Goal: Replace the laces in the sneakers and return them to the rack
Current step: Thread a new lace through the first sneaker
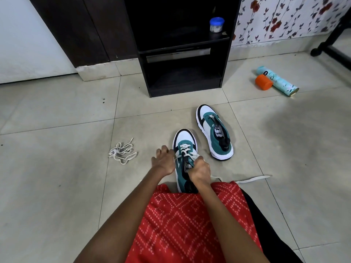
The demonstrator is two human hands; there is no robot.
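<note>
On the floor (57, 186), the sneaker (185, 138) is steadied by the left hand (163, 160), grip unclear; its lace (186, 149) is clenched in the right hand (199, 170). Uneven ends could be left by one-sided pulling.

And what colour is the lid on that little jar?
Blue. The lid shows best in the head view.

There are two sneakers (near sneaker (183, 140), far sneaker (212, 128)), two laces (loose lace (122, 153), threaded lace (252, 179)), one rack (182, 82), one jar (216, 24), one spray can (281, 82), one orange cap (263, 82).
</note>
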